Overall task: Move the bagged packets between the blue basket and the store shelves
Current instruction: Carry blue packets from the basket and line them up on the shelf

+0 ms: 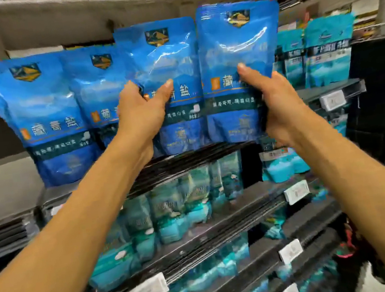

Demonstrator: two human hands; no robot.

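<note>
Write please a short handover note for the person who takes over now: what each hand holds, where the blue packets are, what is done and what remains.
Left hand: gripping a blue packet at the top shelf, thumb across its front.
Right hand: gripping the next blue packet by its right edge; this one sits higher than the row.
Two more matching packets stand upright to the left on the same shelf.
Teal packets fill the lower shelves.
The blue basket is not in view, so how many packets are left cannot be told.
Remaining: probably settle both held packets level in the row, then release.
</note>
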